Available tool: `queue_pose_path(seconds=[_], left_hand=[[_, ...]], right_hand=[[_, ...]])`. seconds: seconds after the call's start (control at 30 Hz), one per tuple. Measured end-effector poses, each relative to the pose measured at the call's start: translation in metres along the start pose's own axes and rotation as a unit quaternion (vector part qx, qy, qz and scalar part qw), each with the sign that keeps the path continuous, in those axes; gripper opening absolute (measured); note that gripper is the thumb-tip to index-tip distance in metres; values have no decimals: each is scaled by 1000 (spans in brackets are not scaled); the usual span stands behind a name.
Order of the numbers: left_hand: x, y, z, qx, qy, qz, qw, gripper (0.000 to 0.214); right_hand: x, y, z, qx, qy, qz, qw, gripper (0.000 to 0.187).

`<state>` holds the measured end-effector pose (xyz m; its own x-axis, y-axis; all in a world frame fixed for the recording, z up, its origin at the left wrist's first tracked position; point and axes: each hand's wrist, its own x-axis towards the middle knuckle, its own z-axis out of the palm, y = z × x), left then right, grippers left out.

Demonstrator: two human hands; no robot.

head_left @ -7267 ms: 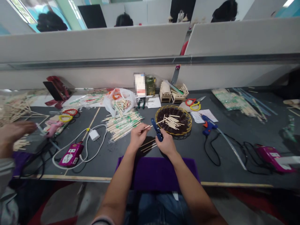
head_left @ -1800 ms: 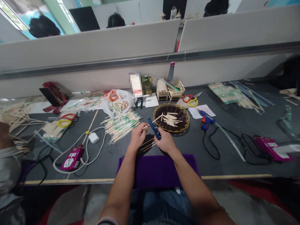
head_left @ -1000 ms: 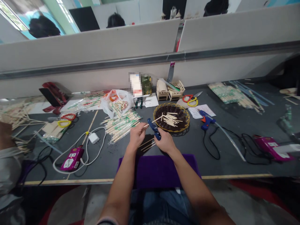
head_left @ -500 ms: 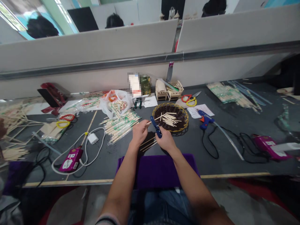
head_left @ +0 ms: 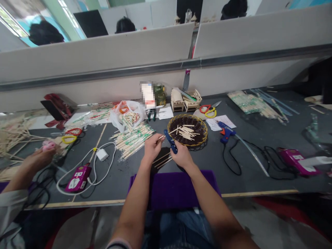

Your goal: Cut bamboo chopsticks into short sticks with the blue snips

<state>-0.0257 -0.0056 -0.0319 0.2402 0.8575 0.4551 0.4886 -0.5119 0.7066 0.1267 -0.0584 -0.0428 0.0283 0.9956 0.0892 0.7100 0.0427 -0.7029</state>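
Observation:
Pinched in my left hand is a thin wooden stick, its end pointing at the blue hand cutters. My right hand is closed round the cutters, whose jaws sit at the near left side of a dark woven basket with a yellow rim. Short stick pieces lie inside the basket. A few longer sticks rest on the table between and below my hands. To the left lies a bundle of wrapped sticks.
A hot glue gun with its cable lies right of the basket, near red-and-yellow scissors. On the left are a white cable, a purple power box and a co-worker's hand holding something pink. A purple cloth covers my lap.
A co-worker's arm has reached in from the left with a pink object. My left hand has shifted slightly left, with a little more gap between it and the cutters.

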Motion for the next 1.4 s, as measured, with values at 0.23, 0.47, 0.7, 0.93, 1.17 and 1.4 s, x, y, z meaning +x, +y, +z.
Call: queue_pose_path(seconds=[0.23, 0.47, 0.7, 0.93, 1.17, 1.4], left_hand=[[-1, -1, -10, -1, -3, 20, 1000, 21], [-3, -1, -14, -8, -34, 13, 999, 27], [-2, 1, -9, -23, -38, -2, 999, 28], [-1, 3, -5, -17, -38, -4, 999, 26], [1, 2, 1, 22, -25, 8, 999, 23], [3, 2, 2, 29, -3, 9, 1000, 22]], right_hand=[[-2, -3, -2, -42, -18, -2, 999, 15], [-4, -4, -2, -81, -16, -3, 997, 16], [-3, 0, 1, -46, -13, -9, 999, 9], [-1, 3, 2, -16, -15, -10, 1000, 10], [2, 6, 4, 7, -4, -11, 1000, 11], [3, 5, 4, 38, 7, -7, 999, 12]])
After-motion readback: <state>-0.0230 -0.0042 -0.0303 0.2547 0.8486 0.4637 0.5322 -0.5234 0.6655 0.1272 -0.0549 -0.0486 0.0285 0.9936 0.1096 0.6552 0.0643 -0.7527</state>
